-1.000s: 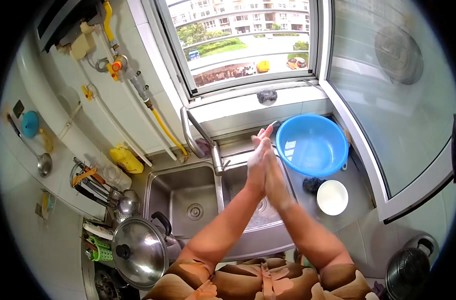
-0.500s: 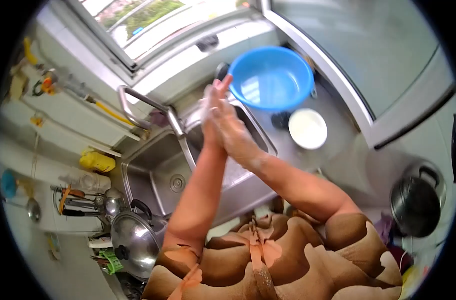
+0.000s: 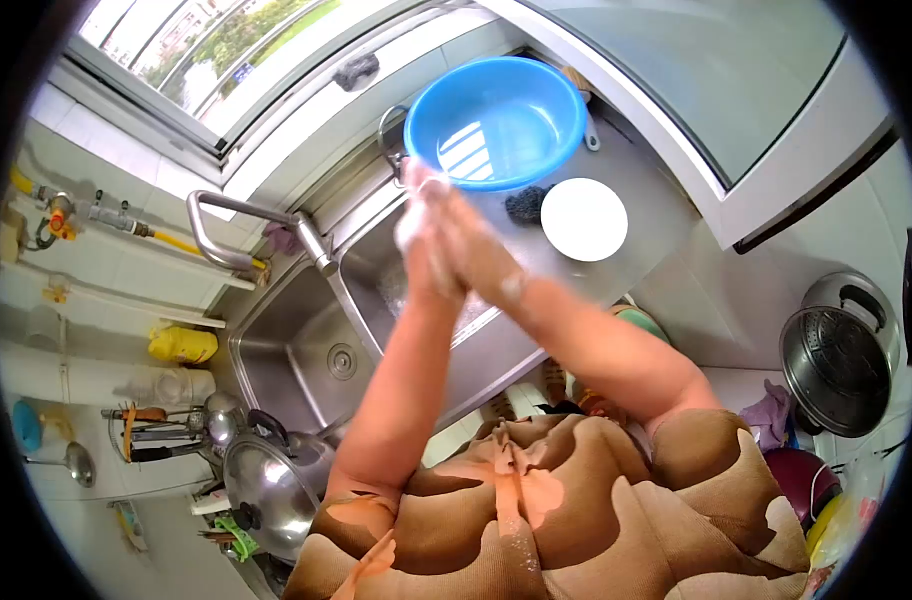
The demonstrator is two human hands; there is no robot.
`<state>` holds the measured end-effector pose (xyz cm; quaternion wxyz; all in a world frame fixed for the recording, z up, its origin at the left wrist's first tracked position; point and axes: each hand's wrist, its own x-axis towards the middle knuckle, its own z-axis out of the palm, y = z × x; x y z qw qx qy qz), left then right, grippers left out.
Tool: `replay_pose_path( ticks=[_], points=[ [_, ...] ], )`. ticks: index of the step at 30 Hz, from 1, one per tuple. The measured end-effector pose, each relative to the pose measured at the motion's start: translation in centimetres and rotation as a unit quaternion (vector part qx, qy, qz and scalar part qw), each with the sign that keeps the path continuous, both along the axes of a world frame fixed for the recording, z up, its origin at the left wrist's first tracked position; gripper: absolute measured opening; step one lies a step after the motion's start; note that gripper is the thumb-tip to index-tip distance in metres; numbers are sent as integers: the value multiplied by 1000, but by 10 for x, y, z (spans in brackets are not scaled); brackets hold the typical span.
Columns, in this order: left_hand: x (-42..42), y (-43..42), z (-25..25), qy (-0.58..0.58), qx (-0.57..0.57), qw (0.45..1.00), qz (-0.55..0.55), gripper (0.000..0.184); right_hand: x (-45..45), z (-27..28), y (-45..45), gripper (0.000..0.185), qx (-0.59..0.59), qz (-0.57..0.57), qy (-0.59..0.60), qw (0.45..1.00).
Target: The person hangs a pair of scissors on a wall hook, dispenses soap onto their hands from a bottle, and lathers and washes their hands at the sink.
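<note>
My left hand point(image 3: 422, 240) and my right hand point(image 3: 474, 248) are pressed palm to palm above the right basin of the steel sink point(image 3: 368, 300). White lather covers parts of both, including the right wrist. Fingers on each hand are stretched out and somewhat blurred, and I see no object between the palms. Just beyond the fingertips stands a blue plastic basin point(image 3: 496, 180) with window light reflected in it. A white bowl or plate point(image 3: 584, 220) and a dark scouring pad point(image 3: 525, 205) lie to the right of my hands.
A bent steel faucet point(image 3: 316, 243) rises behind the sink's divider. To the left are a lidded steel wok point(image 3: 266, 485), hanging utensils point(image 3: 166, 425) and a yellow bottle point(image 3: 183, 344). An opened window sash point(image 3: 751, 215) juts over the right counter, with a steamer pot point(image 3: 836, 370) farther right.
The view has shifted, so the basin and white dish appear farther up and left. My hands stay together over the sink, with their fingers now more blurred.
</note>
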<state>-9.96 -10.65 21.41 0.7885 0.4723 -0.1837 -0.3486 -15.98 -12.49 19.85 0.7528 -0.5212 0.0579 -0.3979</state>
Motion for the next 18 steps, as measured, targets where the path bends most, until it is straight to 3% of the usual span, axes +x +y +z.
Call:
replay_pose_path(
  ticks=[1, 2, 3, 6, 7, 9, 10, 12, 14, 18],
  points=[
    [2, -1, 5, -4, -6, 999, 36, 53, -9, 5, 10, 69, -99, 12, 120, 988],
    [-2, 5, 35, 28, 53, 996, 66, 51, -24, 35, 30, 70, -243, -54, 137, 959],
    [11, 9, 32, -60, 63, 996, 15, 52, -17, 27, 36, 69, -128, -19, 166, 977],
    [-20, 14, 19, -14, -25, 1000, -11, 50, -11, 42, 1, 61, 55, 78, 24, 995],
    [-29, 11, 8, 6, -76, 997, -7, 46, 3, 28, 3, 60, 75, 33, 7, 997],
    [-15, 7, 18, -35, 23, 998, 42, 45, 2, 13, 9, 60, 38, 73, 13, 997],
    [22, 5, -8, -273, -39, 961, 36, 48, -8, 29, 26, 66, -127, -46, 70, 988],
    [13, 12, 35, -33, 14, 995, 90, 40, -11, 36, 32, 64, -123, -6, 140, 983],
    [-1, 16, 15, -66, -94, 992, 55, 28, 0, 33, 27, 60, -127, 10, 143, 982],
    [-11, 24, 17, -78, -8, 997, 4, 37, 2, 21, 34, 50, -225, -57, 116, 966]
  ],
)
